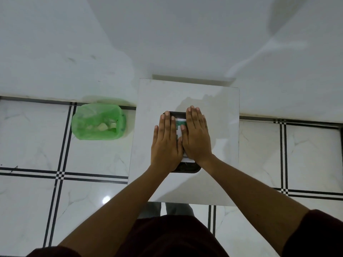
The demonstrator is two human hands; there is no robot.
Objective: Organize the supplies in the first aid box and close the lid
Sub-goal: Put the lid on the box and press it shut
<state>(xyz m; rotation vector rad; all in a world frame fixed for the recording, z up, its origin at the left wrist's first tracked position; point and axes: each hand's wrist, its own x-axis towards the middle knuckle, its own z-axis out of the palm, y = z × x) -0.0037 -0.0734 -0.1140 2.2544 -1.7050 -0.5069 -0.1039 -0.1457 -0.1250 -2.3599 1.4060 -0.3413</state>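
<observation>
The first aid box [187, 168] is a dark, round-cornered case with a white and green label on its lid, lying in the middle of a small white table [219, 164]. My left hand [166, 143] lies flat on the left half of the lid, fingers together and stretched out. My right hand [196, 134] lies flat on the right half, its thumb side touching the left hand. Both palms cover most of the lid, so only its far edge, a strip of label and its near end show. No loose supplies are visible.
A bin lined with a green plastic bag [98, 121], holding some pale scraps, stands on the tiled floor left of the table. A white wall rises behind the table. White floor tiles with black lines surround it.
</observation>
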